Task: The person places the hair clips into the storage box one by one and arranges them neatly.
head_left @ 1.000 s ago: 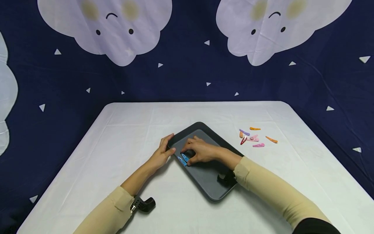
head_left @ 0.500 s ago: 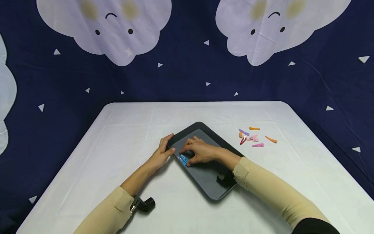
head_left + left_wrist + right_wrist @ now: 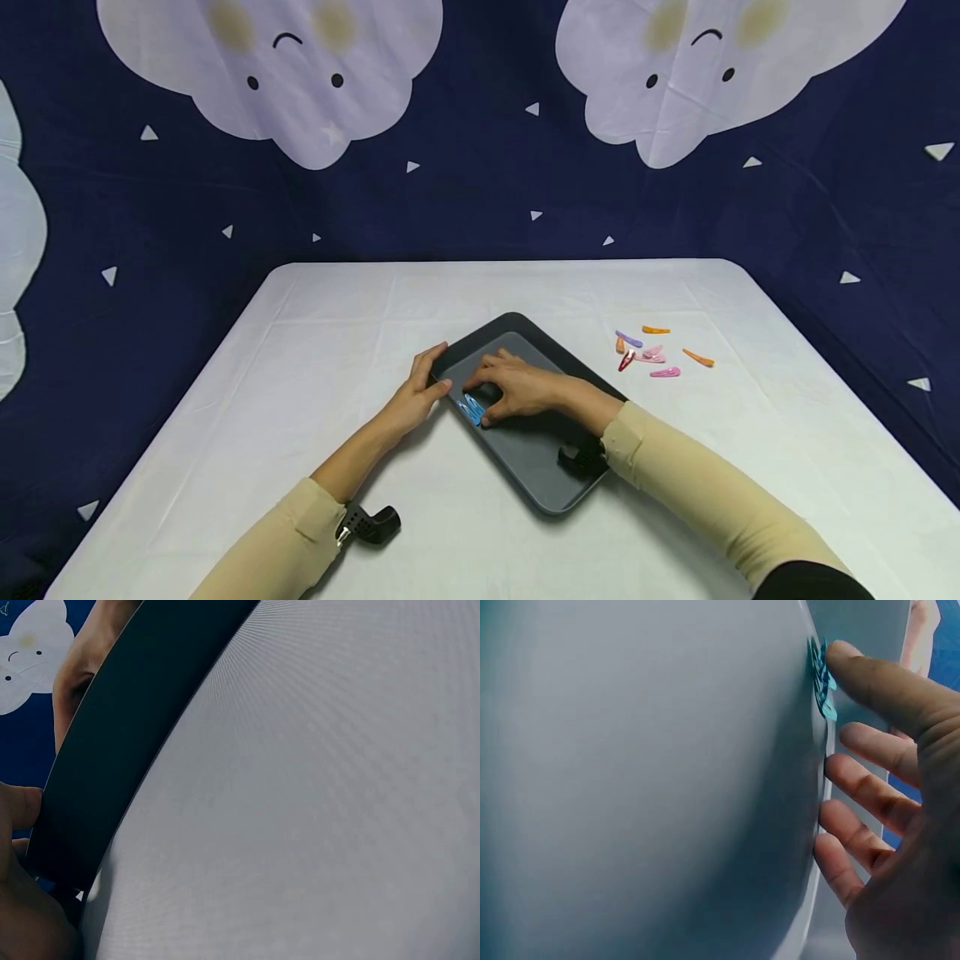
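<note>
A dark grey rectangular tray [image 3: 528,475] lies at an angle on the white table. My left hand [image 3: 412,400] holds its left corner, the thumb over the rim; in the left wrist view that hand [image 3: 30,907] shows only in part beside the tray wall [image 3: 127,735]. Inside the tray, blue hair clips [image 3: 470,410] lie side by side near the left wall. My right hand [image 3: 521,387] reaches over them, thumb and index finger at the two ends of the nearer clip. From the right wrist, the clips [image 3: 822,686] sit between thumb and index fingertip, with the other fingers loosely bent.
Several loose hair clips lie right of the tray: a purple clip [image 3: 628,339], a red clip [image 3: 626,361], a pink clip [image 3: 665,372], an orange clip [image 3: 698,357] and others. A dark blue cloth with clouds hangs behind the table [image 3: 337,317].
The blue clip at my right fingers has shifted slightly left, against the blue clip beside it. My left hand and the tray stay in place.
</note>
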Demonstrator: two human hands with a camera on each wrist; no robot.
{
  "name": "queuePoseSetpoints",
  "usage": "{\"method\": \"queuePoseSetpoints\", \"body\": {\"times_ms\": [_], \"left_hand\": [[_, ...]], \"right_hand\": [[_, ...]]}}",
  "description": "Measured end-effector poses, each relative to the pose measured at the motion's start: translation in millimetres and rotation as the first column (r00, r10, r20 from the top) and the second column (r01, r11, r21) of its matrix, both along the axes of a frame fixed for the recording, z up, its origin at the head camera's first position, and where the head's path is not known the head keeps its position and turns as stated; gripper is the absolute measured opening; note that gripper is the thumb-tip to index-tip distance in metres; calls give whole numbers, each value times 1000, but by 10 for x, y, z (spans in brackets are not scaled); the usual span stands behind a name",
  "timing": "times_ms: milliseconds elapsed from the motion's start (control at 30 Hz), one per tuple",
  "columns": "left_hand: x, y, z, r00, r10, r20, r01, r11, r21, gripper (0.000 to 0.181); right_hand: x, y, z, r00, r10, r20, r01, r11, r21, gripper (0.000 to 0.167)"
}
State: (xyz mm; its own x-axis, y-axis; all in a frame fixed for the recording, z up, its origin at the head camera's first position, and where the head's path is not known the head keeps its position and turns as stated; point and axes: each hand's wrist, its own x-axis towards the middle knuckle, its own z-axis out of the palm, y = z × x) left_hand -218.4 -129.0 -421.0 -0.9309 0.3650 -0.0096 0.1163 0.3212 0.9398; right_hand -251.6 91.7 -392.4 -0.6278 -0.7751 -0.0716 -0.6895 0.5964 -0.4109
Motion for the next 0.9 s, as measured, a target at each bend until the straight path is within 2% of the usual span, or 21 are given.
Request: {"method": "queuePoseSetpoints", "body": {"times_ms": [233, 467, 733, 900], "left_hand": [[20, -2, 15, 1000, -7, 21, 6, 1000, 14, 61], [17, -2, 5, 1000, -5, 17, 5, 1000, 23, 61], [6, 9, 5, 1000, -6, 2, 6, 1000, 27, 60], [14, 2, 17, 1000, -11, 8, 11, 1000, 26, 61]], "right_hand": [[-45, 95, 88, 999, -30, 14, 31, 998, -48, 54], [-78, 253, 266, 997, -77, -7, 75, 991, -115, 55], [-119, 516, 485, 988, -128, -81, 107, 967, -231, 54], [-123, 686, 586, 981, -174, -81, 147, 953, -265, 54]]}}
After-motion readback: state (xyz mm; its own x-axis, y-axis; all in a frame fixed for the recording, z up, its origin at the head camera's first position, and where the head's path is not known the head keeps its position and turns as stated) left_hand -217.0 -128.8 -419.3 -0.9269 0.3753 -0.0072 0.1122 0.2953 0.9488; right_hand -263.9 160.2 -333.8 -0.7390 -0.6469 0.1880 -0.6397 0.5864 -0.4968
